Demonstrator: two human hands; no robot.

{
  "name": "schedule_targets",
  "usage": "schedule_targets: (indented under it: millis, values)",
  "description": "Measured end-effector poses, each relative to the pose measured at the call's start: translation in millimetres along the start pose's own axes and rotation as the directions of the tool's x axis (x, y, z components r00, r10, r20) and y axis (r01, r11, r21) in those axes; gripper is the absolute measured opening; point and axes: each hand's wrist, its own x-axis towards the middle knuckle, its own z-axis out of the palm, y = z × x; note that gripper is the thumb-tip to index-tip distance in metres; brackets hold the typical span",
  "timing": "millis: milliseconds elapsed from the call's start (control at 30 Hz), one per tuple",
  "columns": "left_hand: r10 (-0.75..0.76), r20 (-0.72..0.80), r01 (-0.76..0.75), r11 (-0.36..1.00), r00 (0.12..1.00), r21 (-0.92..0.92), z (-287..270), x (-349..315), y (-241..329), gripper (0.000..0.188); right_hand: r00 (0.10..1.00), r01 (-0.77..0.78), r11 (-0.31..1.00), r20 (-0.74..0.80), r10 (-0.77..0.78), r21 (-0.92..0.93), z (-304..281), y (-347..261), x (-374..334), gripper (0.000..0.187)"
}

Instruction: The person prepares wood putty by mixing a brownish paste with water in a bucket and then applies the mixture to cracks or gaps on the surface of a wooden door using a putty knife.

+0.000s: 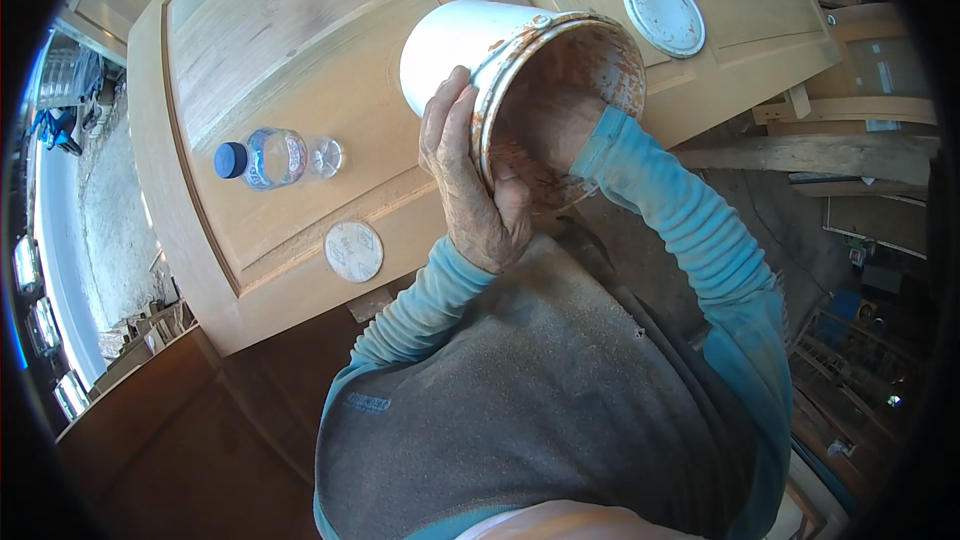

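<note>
A white plastic bucket (445, 40) is tipped on its side, its mouth turned toward me and its inside smeared with reddish-brown residue. My left hand (470, 170) grips its rim, thumb at the inner edge and fingers wrapped over the outer wall. Inside the bucket is my right hand (560, 125), reaching in up to the wrist; its fingers are hidden in the shadow there, and what they touch cannot be seen. The bucket is above the near edge of a paneled wooden door (370, 130) lying flat.
On the door lie a clear plastic bottle (275, 158) with a blue cap, a round sanding disc (353, 250) near the front edge, and a stained white bucket lid (664, 15) at the far right. Wooden pieces (820, 160) are stacked to the right.
</note>
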Motion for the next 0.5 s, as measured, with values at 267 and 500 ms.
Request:
schedule_targets:
  millis: [267, 500]
  values:
    - [-0.019, -0.037, 0.018, 0.999, 0.999, -0.030, 1.3, 0.7, -6.0, 0.078, 0.997, -0.023, 1.000, 0.068, 0.024, -0.016, -15.3, -3.8, 2.8, 0.023]
    - [-0.055, -0.002, 0.055, 0.999, 0.999, -0.001, -7.4, 0.0, -4.4, 0.087, 0.970, 0.240, 0.967, -0.062, -0.235, 0.089, -7.0, 6.5, 12.6, 0.023]
